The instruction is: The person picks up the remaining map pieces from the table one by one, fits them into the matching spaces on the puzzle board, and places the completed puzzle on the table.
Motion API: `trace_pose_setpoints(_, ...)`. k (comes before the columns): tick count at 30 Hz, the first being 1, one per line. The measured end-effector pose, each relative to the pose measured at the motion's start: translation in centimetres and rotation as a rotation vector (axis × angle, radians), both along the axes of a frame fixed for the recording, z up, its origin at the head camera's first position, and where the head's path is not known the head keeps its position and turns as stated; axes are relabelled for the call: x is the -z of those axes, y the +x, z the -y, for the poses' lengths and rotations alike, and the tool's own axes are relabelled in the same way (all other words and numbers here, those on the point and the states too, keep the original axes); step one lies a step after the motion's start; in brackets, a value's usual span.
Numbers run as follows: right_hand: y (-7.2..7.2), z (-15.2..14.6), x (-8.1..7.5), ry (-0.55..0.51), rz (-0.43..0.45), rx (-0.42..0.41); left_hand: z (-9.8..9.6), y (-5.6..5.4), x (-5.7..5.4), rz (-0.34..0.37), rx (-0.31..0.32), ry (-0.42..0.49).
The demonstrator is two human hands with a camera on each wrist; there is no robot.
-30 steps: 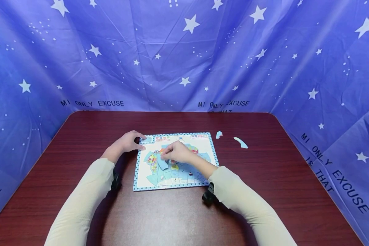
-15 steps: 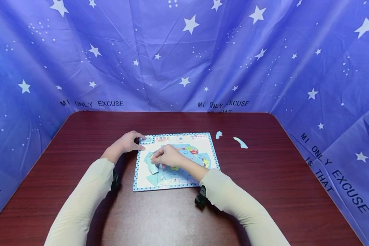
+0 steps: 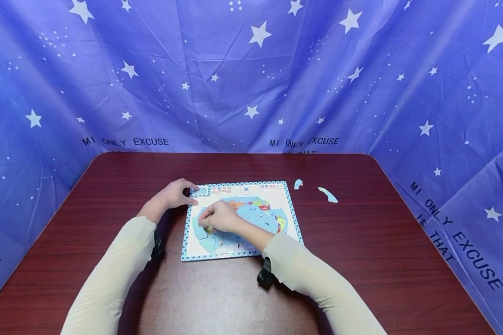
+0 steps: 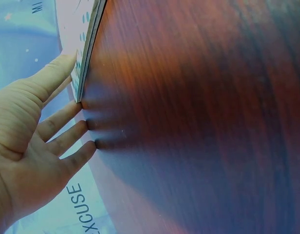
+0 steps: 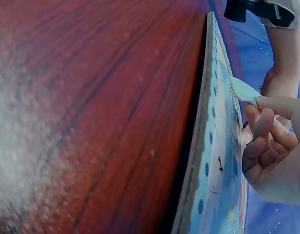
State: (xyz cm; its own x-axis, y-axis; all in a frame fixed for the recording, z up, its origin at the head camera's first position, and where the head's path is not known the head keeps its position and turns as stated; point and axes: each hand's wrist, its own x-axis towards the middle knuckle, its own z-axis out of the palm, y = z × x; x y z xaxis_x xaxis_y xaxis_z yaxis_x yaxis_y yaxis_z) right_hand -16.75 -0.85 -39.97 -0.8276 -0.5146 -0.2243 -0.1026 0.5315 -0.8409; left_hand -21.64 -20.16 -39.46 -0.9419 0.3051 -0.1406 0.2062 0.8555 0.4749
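A world map jigsaw board [image 3: 189, 246], white with a blue dotted border, lies flat on the table. My right hand [image 3: 221, 217] is over the map's left side. In the right wrist view its thumb and forefinger pinch a pale blue, curved jigsaw piece [image 5: 244, 91], the far end of which is down at the board's surface. The other fingers of that hand curl beneath. At the board's upper left corner rests my left hand [image 3: 176, 193]. The left wrist view shows its thumb [image 4: 60, 70] on top of the board and the other fingers spread straight along the edge.
Two loose jigsaw pieces lie right of the board: a small one [image 3: 298, 184] close to its corner and a long curved one [image 3: 328, 194] farther right. The dark red wooden table [image 3: 226, 298] meets a blue star-patterned curtain [image 3: 218, 102] at the back.
My right hand has moved left across the map with the pale blue jigsaw piece, from near the middle to the map's left edge. My left hand has stayed at the corner.
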Motion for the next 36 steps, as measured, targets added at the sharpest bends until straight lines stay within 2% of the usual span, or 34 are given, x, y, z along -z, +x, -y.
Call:
trace_pose_setpoints(7,0.26,0.25,0.07,0.034,-0.082,0.009,-0.04,0.12,0.0,0.0,0.003,-0.002)
trace_pose_setpoints(18,0.21,0.38,0.51,0.082,-0.163,-0.014,0.02,0.02,0.23,0.005,-0.012,0.001)
trace_pose_setpoints(23,0.44,0.08,0.06,0.119,-0.251,-0.121,0.09,-0.02,0.3,0.001,-0.005,0.008)
trace_pose_setpoints(29,0.52,0.14,-0.18,0.25,-0.373,-0.284,0.2,-0.16,0.39,0.006,-0.005,0.005)
trace_pose_setpoints(36,0.54,0.33,-0.07,0.34,-0.428,-0.354,0.14,-0.15,0.37,0.01,-0.008,-0.004)
